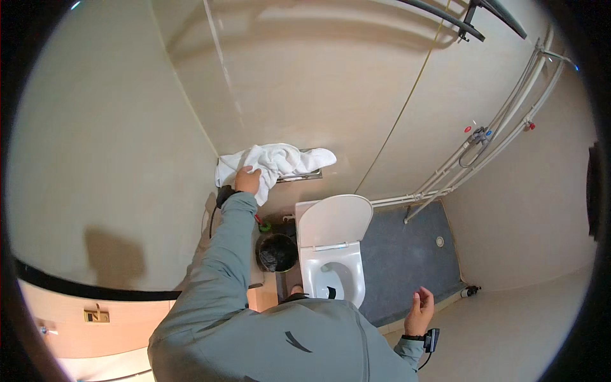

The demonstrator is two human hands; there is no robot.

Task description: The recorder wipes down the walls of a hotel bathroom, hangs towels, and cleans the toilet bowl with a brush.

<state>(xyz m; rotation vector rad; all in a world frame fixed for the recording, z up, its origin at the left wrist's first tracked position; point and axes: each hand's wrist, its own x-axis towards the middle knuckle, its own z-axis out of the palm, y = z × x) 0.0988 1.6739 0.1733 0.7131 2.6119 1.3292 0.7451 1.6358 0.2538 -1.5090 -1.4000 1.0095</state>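
A white towel [281,160] lies bunched over a metal wall rack [305,176], its folds spreading to the left corner. My left hand [247,180] reaches out to the towel's left part, and its fingers close on the cloth. Some fingertips are hidden by the hand and the folds. Low on the right, away from any object, my right hand [420,311] hangs with fingers loosely bent and nothing in it. Each wrist wears a strap with a small device.
Before me stands a white toilet [309,274], its lid [338,217] raised. Left of it sits a black-lined bin [277,253], near a green-and-red brush [264,226]. White pipes [506,114] run along the right corner above a grey floor [405,248] with a drain [439,241].
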